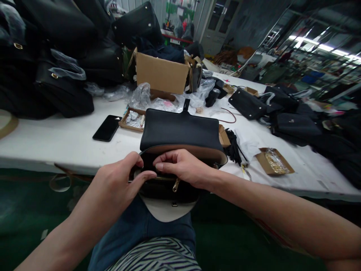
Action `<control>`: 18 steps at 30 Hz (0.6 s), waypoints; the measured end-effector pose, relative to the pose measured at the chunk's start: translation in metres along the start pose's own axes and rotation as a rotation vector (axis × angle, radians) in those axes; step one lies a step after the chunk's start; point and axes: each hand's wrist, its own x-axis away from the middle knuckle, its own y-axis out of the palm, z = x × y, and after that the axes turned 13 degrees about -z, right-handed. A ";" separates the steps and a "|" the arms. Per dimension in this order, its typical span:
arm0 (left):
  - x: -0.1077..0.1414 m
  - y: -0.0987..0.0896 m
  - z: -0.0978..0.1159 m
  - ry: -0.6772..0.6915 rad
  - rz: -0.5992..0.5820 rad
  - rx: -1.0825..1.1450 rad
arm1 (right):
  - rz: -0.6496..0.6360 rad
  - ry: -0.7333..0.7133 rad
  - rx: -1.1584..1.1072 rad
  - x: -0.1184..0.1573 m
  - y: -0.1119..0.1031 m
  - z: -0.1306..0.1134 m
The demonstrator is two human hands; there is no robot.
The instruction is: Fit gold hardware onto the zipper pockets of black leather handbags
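A black handbag [180, 128] leans on the table's front edge with its flap raised and its mouth facing me. Tan lining shows under the flap, and a gold zipper pull [176, 185] hangs from the zip along the opening. Around the bag's left edge is my left hand [122, 178], thumb laid over the rim and the other fingers partly hidden. My right hand [183, 165] reaches over the opening with thumb and fingertips pinched together; whatever is between them is too small to make out. A pale front flap [169, 209] hangs down over my lap.
A black phone [107, 128] and a small cardboard tray [132, 119] lie left of the bag. Black tassels [233, 146] and a box of gold hardware [275, 161] sit to the right. Black bags [64, 56] pile up at left; more bags [293, 126] lie at right. A carton [162, 73] stands behind.
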 end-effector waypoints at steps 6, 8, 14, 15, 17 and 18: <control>-0.005 -0.004 -0.002 0.086 -0.184 0.007 | 0.081 0.007 -0.029 -0.003 0.002 0.001; -0.006 -0.007 -0.003 0.079 -0.170 -0.009 | 0.071 0.022 0.015 -0.002 0.000 -0.001; -0.003 -0.014 -0.002 0.033 -0.153 0.021 | -0.089 0.079 0.096 0.000 -0.006 -0.001; -0.002 -0.013 -0.001 0.026 -0.146 0.034 | -0.120 0.087 0.104 -0.001 -0.006 0.001; -0.001 -0.012 0.001 0.013 -0.123 0.058 | -0.168 0.102 0.130 -0.003 -0.004 0.004; 0.000 -0.011 0.002 0.005 -0.113 0.069 | -0.189 0.109 0.143 -0.005 -0.002 0.005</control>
